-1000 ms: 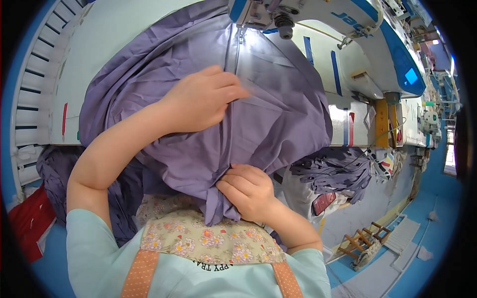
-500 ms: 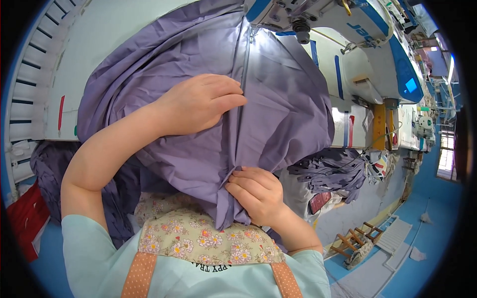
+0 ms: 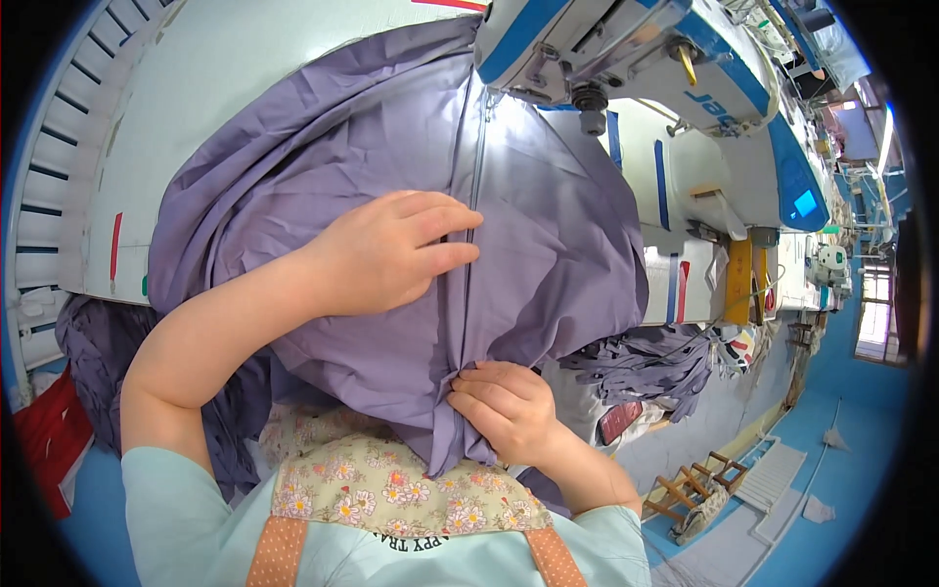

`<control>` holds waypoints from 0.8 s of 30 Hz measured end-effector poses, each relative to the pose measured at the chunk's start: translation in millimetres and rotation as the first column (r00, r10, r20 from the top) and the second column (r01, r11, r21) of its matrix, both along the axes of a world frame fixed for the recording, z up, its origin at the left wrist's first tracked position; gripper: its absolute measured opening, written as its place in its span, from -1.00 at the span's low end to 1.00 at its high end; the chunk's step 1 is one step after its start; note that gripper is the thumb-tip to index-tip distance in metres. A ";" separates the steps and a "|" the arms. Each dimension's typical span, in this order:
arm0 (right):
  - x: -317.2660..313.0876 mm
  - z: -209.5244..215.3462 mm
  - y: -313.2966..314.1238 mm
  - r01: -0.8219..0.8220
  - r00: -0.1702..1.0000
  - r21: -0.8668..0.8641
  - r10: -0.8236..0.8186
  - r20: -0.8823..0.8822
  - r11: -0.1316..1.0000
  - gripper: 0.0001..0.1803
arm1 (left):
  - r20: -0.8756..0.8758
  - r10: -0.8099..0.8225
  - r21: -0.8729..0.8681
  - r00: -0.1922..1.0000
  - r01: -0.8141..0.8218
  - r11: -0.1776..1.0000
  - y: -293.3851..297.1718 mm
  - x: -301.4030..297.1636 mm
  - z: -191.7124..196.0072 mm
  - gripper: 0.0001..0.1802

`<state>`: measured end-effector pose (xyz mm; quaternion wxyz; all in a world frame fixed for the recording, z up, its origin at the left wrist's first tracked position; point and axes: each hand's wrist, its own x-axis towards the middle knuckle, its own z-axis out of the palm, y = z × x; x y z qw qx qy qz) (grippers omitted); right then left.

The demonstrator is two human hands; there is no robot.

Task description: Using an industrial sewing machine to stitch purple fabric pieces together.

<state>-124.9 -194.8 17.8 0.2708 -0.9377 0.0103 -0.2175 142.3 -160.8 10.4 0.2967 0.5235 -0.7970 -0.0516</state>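
A large piece of purple fabric (image 3: 323, 157) lies spread over a white sewing table (image 3: 225, 59), with a seam running down its middle from under the head of a white and blue sewing machine (image 3: 636, 49). My left hand (image 3: 391, 249) lies flat on the fabric just left of the seam, fingers pointing right. My right hand (image 3: 504, 411) pinches the fabric's near end at the seam, close to my chest.
More purple fabric (image 3: 655, 362) hangs at the table's right edge, and a dark pile (image 3: 98, 342) lies at my left. A red bin (image 3: 44, 440) stands at lower left. Other sewing stations (image 3: 831, 264) line the right; a wooden rack (image 3: 690, 494) rests on the blue floor.
The view has tilted so the sewing machine sits further right. Both hands keep their hold, and the seam now looks straighter and more taut between machine and right hand.
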 end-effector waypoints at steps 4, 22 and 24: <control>1.3 -2.3 -6.2 -0.011 1.000 0.015 0.011 -0.006 1.000 -0.66 | -0.036 -0.004 0.015 0.999 0.005 1.000 -2.8 -0.3 1.2 -0.55; 30.3 13.1 -60.2 0.066 0.998 -0.075 -0.064 0.023 0.995 -0.72 | -0.023 0.006 -0.001 1.000 -0.006 1.000 -41.6 15.8 2.3 -0.58; 31.6 13.2 -61.1 0.052 0.998 -0.078 -0.050 0.028 0.996 -0.72 | -0.067 0.058 -0.021 0.996 -0.059 0.998 -27.7 5.6 2.2 -0.56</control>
